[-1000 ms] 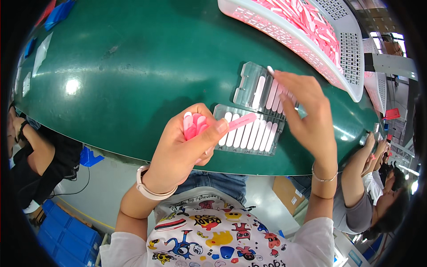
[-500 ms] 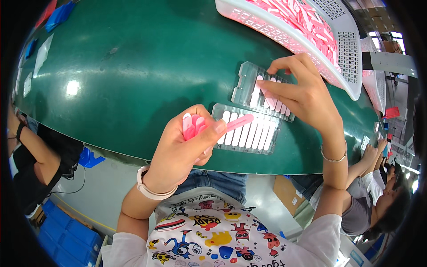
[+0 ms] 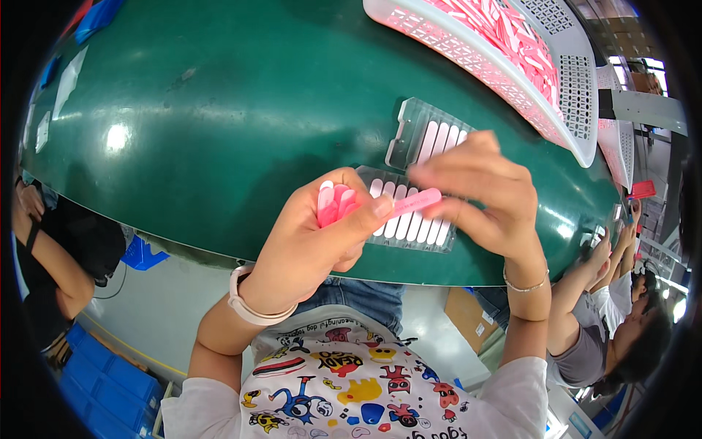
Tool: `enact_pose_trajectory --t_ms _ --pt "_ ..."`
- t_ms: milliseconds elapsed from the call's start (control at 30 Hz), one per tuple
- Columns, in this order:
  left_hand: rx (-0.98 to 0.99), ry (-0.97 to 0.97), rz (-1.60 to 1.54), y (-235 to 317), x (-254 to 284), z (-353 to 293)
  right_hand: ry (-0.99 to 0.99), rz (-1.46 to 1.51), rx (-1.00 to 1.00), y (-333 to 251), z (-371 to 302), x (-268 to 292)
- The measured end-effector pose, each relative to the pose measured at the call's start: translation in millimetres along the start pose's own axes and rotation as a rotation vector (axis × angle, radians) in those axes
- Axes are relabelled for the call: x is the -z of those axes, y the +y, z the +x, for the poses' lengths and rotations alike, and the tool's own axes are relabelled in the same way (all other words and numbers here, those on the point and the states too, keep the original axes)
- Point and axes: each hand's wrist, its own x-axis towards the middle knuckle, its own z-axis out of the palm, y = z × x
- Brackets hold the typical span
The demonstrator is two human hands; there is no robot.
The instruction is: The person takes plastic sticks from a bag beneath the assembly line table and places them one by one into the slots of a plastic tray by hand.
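Observation:
My left hand (image 3: 303,234) is closed around a bunch of small pink nail files (image 3: 335,206) with rounded ends. One pink nail file (image 3: 420,200) juts out to the right from under its thumb. Around that file's free end, my right hand (image 3: 497,190) has its thumb and fingers apart, partly smeared by motion, with nothing seen between them. Below both hands lies a clear plastic tray (image 3: 447,245) with a row of white-faced files in its slots. Just beyond it, another clear tray (image 3: 399,150) holds pale files; my right hand hides part of it.
A white perforated basket (image 3: 468,62) heaped with pink and white files stands at the far right of the green table (image 3: 219,146). Another person's hands (image 3: 603,252) are at the right edge, and another person's arm (image 3: 62,256) is at the left.
My right hand has left the far tray and come down and nearer to the file jutting from my left hand. A file it was placing now lies in the far tray. My left hand shifted slightly right.

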Motion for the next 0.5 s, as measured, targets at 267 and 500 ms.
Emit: enact_pose_trajectory --t_ms 267,500 --pt "-0.448 0.104 0.561 1 -4 0 0.134 0.440 -0.268 4 16 -7" --pt "-0.703 0.115 1.163 26 -1 23 0.099 -0.159 -0.226 13 20 -9"
